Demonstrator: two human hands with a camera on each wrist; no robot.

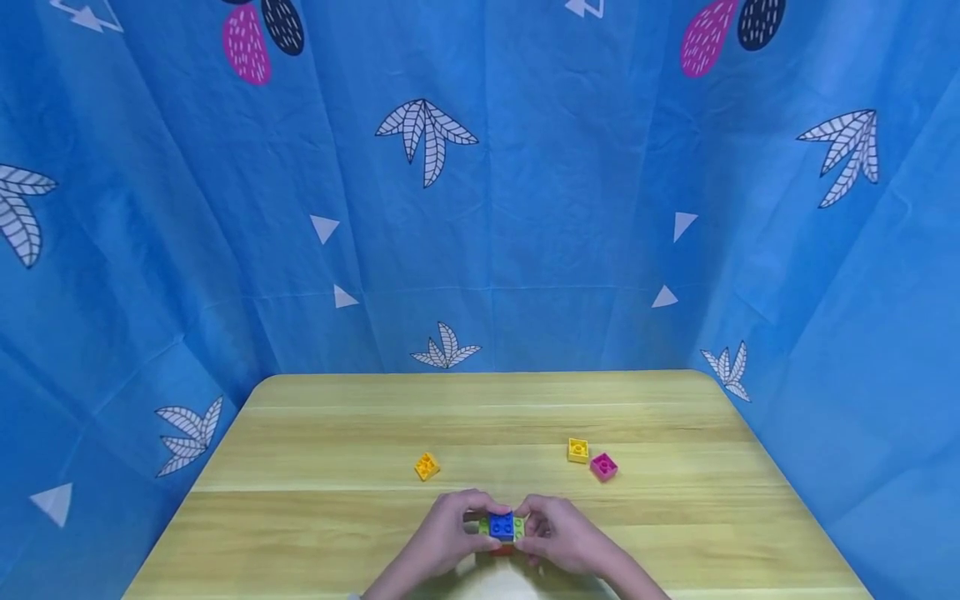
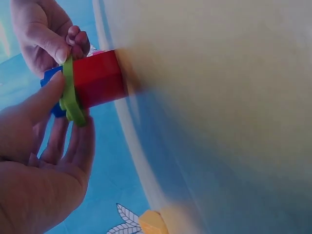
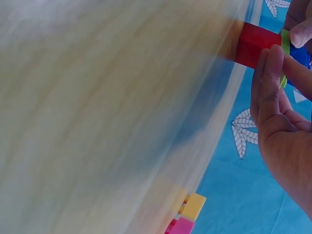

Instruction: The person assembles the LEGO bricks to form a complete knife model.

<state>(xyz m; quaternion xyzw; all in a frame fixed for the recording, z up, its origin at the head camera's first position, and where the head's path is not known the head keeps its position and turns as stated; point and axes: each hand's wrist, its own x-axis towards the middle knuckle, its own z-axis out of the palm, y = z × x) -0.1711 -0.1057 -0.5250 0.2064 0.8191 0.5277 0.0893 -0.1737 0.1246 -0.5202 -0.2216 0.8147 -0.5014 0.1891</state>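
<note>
At the bottom centre of the head view, the left hand (image 1: 447, 533) and right hand (image 1: 561, 533) pinch a smooth plastic stack (image 1: 502, 535) from opposite sides — studded blue block (image 1: 501, 521), thin lime plate (image 1: 520, 525), boxy red block (image 2: 100, 80). Fingers partly hide the plate. Right of centre, a yellow block (image 1: 578, 451) and pink block (image 1: 603, 467) show hollow undersides — the right wrist view crops the pink one.
</note>
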